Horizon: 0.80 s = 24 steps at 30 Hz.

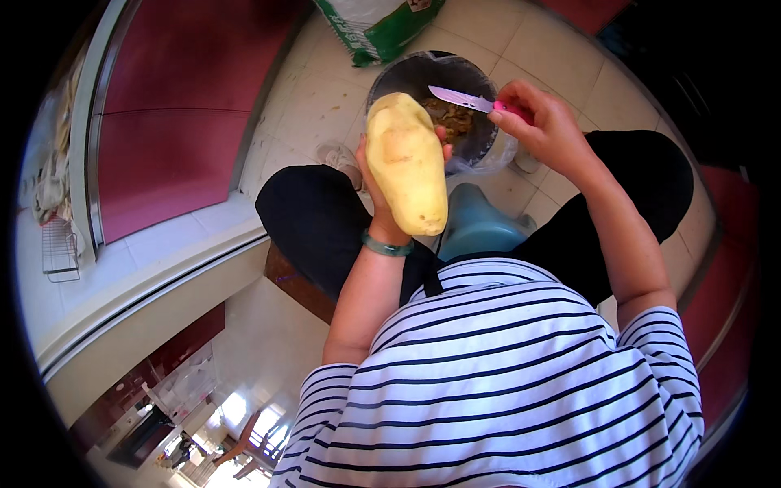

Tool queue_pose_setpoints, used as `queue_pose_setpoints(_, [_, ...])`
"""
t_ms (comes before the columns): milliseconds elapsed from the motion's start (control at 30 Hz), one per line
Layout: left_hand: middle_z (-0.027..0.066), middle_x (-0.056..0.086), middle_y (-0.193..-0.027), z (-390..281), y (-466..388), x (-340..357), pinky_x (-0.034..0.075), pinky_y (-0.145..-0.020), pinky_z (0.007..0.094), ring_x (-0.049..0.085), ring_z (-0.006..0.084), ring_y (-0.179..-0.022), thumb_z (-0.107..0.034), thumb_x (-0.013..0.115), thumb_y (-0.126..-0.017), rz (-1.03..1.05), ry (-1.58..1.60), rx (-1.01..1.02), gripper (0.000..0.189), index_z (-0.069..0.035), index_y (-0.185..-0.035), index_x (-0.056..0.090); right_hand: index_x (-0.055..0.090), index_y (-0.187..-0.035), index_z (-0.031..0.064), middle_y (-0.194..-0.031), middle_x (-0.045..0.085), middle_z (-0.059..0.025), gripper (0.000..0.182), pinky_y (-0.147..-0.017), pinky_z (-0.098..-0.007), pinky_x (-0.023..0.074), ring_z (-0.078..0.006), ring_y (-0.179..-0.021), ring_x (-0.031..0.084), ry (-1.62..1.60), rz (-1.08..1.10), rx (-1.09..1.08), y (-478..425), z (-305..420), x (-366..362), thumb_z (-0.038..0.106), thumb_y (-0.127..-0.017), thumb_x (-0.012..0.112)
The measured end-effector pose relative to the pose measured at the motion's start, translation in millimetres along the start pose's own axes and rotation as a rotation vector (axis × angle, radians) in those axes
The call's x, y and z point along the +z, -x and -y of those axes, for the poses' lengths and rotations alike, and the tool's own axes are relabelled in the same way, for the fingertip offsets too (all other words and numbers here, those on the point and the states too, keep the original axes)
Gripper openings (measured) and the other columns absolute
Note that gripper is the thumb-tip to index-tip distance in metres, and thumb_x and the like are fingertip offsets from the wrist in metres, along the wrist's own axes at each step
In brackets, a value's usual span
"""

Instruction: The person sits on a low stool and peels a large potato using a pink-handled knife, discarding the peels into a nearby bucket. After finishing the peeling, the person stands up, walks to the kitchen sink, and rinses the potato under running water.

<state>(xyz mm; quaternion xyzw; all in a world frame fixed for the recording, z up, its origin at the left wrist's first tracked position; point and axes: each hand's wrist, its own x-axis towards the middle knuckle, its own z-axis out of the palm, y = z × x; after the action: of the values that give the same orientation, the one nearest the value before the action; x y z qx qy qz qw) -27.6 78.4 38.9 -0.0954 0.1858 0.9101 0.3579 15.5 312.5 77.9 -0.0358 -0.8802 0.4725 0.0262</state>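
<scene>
A large, peeled, pale yellow potato-like tuber is held upright in my left hand, its fingertips showing at the right edge. A brown patch marks its upper face, and its lower end has a small dark spot. To the right, my right hand grips a small knife by its pink handle. The blade points left, just apart from the tuber's upper right side. Beneath both hands stands a dark round bin lined with clear plastic, with brown peelings inside.
A green and white sack stands on the tiled floor beyond the bin. Between my knees is a blue plastic object, possibly a stool. Red cabinet doors line the left, and a wire rack lies at far left.
</scene>
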Motion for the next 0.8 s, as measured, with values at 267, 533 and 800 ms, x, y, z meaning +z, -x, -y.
queue_pose_setpoints(267, [0.0174, 0.055, -0.123, 6, 11, 20, 0.048, -0.092, 0.0476, 0.057, 0.0305, -0.111, -0.072, 0.028, -0.088, -0.075, -0.239, 0.010, 0.080, -0.009, -0.136, 0.041, 0.056, -0.096, 0.0038, -0.072, 0.060, -0.0088, 0.026, -0.062, -0.0303, 0.0449, -0.0172, -0.067, 0.057, -0.329, 0.304, -0.040, 7, 23, 16, 0.026, -0.087, 0.066])
queue_pose_setpoints(533, [0.0159, 0.055, -0.123, 3, 7, 18, 0.048, -0.093, 0.0415, 0.058, 0.0286, -0.109, -0.069, 0.028, -0.090, -0.120, -0.346, 0.051, 0.077, -0.008, -0.134, 0.044, 0.056, -0.095, 0.0047, -0.072, 0.060, -0.0131, 0.028, -0.062, -0.0345, 0.0459, -0.0263, -0.067, 0.060, -0.223, 0.336, -0.112, 9, 26, 32, 0.029, -0.086, 0.066])
queue_pose_setpoints(800, [0.0127, 0.058, -0.116, -1, 2, 11, 0.050, -0.088, 0.0400, 0.059, 0.0277, -0.104, -0.060, 0.038, -0.091, -0.111, -0.280, 0.051, 0.067, -0.006, -0.130, 0.046, 0.052, -0.094, 0.0038, -0.068, 0.053, -0.0085, 0.032, -0.059, -0.0301, 0.0426, -0.0184, -0.062, 0.051, -0.243, 0.442, -0.093, 7, 31, 27, 0.033, -0.088, 0.064])
